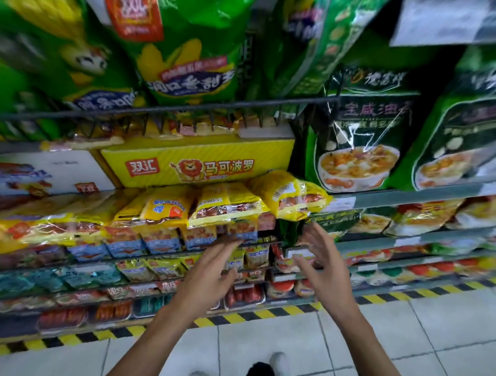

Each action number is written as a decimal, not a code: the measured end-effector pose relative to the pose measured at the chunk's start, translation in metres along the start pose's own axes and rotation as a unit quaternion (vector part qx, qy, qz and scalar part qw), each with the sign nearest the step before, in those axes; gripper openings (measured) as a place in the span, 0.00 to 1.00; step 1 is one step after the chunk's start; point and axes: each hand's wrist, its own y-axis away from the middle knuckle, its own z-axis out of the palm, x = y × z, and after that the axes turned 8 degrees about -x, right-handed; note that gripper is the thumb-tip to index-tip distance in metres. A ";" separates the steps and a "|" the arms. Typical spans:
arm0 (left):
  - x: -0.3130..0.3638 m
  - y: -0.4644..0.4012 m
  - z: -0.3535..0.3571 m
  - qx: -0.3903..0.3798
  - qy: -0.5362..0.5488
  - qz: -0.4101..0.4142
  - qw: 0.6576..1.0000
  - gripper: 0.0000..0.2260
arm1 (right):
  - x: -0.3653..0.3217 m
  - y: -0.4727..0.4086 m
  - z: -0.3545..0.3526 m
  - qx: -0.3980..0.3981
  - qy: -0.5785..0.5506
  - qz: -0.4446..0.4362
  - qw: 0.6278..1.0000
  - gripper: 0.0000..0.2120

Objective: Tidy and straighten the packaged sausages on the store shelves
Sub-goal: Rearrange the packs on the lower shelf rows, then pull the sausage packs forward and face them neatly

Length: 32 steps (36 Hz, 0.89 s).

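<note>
Above white floor tiles (276,337) and hazard-striped edging (218,320), tiered store shelves (412,195) carry yellow sausage packs (227,205) at 12 o'clock, beyond my left hand (208,272) and right hand (324,264), each grip wide, holding nothing.

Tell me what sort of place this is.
Likely a supermarket aisle: tiered shelves stacked with yellow plastic sausage packs, a yellow lion-printed brand sign, and black-and-yellow hazard tape edging the tiled floor.

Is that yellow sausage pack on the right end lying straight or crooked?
Crooked. The yellow sausage pack is tilted and juts past its neighbours.
</note>
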 end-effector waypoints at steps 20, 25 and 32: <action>0.105 -0.018 0.012 0.048 0.016 -0.079 0.996 0.29 | -0.028 -0.066 -0.051 -0.075 -0.030 -0.092 0.992 0.40; 0.113 -0.022 0.004 0.014 0.016 -0.093 0.995 0.30 | -0.038 -0.083 -0.051 -0.099 -0.016 -0.108 0.989 0.40; 0.110 -0.027 -0.008 -0.021 0.031 -0.089 0.995 0.29 | -0.046 -0.098 -0.045 -0.073 -0.054 -0.099 0.991 0.30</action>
